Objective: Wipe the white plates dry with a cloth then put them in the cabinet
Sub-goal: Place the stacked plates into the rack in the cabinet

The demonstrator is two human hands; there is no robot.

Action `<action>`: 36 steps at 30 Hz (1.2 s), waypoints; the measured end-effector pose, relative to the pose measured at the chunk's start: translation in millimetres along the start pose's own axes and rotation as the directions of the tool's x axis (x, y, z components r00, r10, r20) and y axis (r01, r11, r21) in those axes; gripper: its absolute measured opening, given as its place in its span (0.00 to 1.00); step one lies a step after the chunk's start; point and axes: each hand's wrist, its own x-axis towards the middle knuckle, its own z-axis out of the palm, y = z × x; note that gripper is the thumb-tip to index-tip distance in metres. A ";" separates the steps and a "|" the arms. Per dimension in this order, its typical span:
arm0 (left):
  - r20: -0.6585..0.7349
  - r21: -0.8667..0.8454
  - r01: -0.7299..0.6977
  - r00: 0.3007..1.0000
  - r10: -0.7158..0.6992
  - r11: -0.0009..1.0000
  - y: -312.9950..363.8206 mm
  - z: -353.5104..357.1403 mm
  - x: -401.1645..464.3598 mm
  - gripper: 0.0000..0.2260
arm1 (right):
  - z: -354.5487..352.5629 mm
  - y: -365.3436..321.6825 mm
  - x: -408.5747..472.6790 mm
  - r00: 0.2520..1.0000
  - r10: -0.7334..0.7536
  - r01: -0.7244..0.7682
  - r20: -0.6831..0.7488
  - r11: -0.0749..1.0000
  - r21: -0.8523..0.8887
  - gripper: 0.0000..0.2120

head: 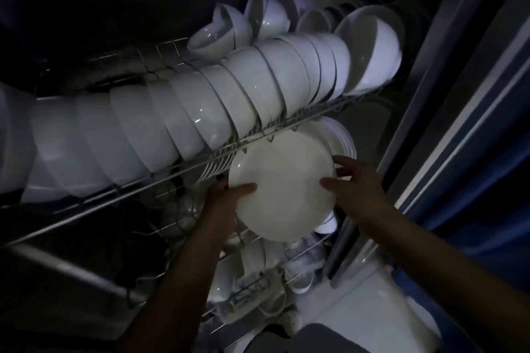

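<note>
Nearest the camera, two bare forearms reach into a dim cabinet. The left hand [226,198] grips the left rim of a white plate [282,186], thumb lying across its face and fingers curled behind the edge. The right hand [355,183] holds the plate's right rim, thumb on the face and fingers wrapped over the edge. The plate is held upright, tilted, just under the front edge of the upper wire rack [172,178]. Directly behind it more white plates [342,140] stand on edge, at the right end of the lower shelf. Below, a lower wire rack [258,275] carries small pale crockery, too dark to identify. Farther up, the upper rack holds a long row of nested white bowls [218,112], with further bowls behind. The cabinet door frame [447,112] runs along the right.
</note>
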 end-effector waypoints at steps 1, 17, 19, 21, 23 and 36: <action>0.021 -0.005 -0.021 1.000 0.021 1.000 2.7 5.7 14.4 0.14 | 3.1 -1.8 8.1 0.999 -0.032 0.031 -0.025 0.999 -0.030 0.26; 0.007 -0.027 -0.075 0.997 0.075 0.997 -31.5 46.8 90.2 0.23 | 18.0 51.0 36.2 0.895 -0.381 0.209 -0.232 0.818 -0.536 0.27; -0.016 0.048 -0.134 0.991 0.134 0.990 -36.9 44.0 93.5 0.27 | 24.5 59.0 35.5 0.870 -0.430 0.239 -0.240 0.794 -0.559 0.28; -0.023 0.057 -0.175 0.984 0.177 0.983 -41.5 38.9 95.9 0.30 | 33.3 73.4 33.1 0.852 -0.469 0.269 -0.231 0.772 -0.575 0.29; -0.052 0.083 -0.208 0.976 0.212 0.975 -45.8 33.4 94.3 0.31 | 40.8 83.3 30.4 0.822 -0.533 0.321 -0.204 0.728 -0.606 0.30; -0.151 0.509 -0.128 0.960 0.235 0.851 -73.0 13.6 71.6 0.36 | 56.7 102.9 23.8 0.740 -0.643 0.469 0.199 0.280 -0.838 0.32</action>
